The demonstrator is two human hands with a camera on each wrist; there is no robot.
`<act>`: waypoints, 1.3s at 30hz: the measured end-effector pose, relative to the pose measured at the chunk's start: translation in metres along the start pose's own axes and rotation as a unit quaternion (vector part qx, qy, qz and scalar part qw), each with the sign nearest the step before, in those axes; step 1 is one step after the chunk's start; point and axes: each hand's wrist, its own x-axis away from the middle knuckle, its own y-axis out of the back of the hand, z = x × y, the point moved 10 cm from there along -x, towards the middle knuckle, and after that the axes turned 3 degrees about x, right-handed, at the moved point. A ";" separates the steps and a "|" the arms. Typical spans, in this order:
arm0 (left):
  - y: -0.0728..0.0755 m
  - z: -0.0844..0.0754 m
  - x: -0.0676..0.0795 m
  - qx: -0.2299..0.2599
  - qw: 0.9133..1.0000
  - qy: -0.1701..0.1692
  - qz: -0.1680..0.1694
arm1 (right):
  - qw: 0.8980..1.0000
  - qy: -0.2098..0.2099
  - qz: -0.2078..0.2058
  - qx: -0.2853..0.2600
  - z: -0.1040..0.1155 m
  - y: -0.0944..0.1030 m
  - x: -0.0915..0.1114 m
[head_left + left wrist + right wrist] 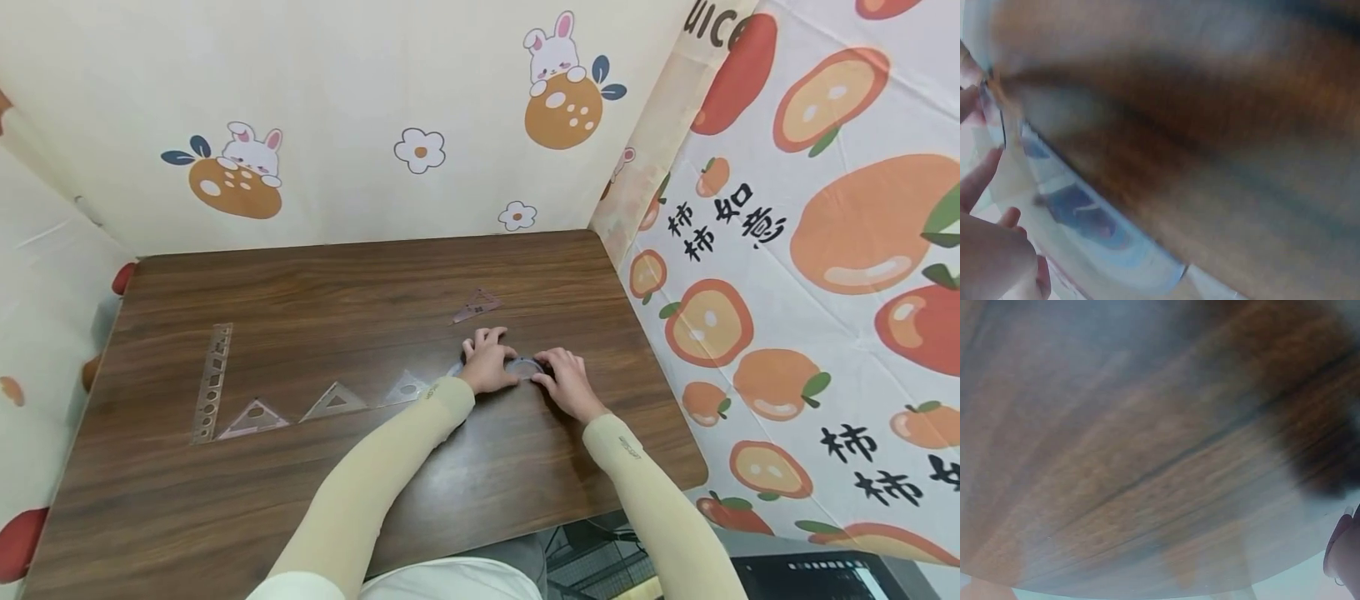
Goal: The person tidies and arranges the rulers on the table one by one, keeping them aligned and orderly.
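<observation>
Between the two hands a clear, bluish protractor [524,367] lies at the table's right part, its curved edge away from the person. My left hand [489,363] holds its left end, thumb low and fingers spread above. At the right end, my right hand [567,382] pinches it between thumb and forefinger. Another bluish protractor [1107,228] lies left of the left hand, mostly hidden by it in the head view. Further left come a clear set square [407,388], a second set square [334,401], a third set square [253,418] and an upright ruler [212,383].
Behind the left hand lies a small purplish set square [477,306]. The brown wooden table [300,500] meets a patterned wall covering [337,125] at the back and a fruit-print cloth [757,333] at the right. A dark screen [817,577] shows at the lower right.
</observation>
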 end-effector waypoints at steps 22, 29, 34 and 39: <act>0.008 0.019 0.002 0.024 0.999 0.022 0.016 | 1.000 -0.006 0.002 0.030 0.007 -0.009 -0.010; 0.013 0.024 0.002 0.034 0.999 0.029 0.006 | 1.000 -0.009 0.013 0.014 0.005 -0.009 -0.008; 0.022 0.034 0.000 0.037 0.998 0.040 -0.015 | 0.999 -0.021 0.012 -0.023 0.003 -0.005 -0.007; 0.033 0.038 -0.001 0.042 0.998 0.041 -0.032 | 0.999 -0.027 0.001 -0.046 0.005 0.004 -0.012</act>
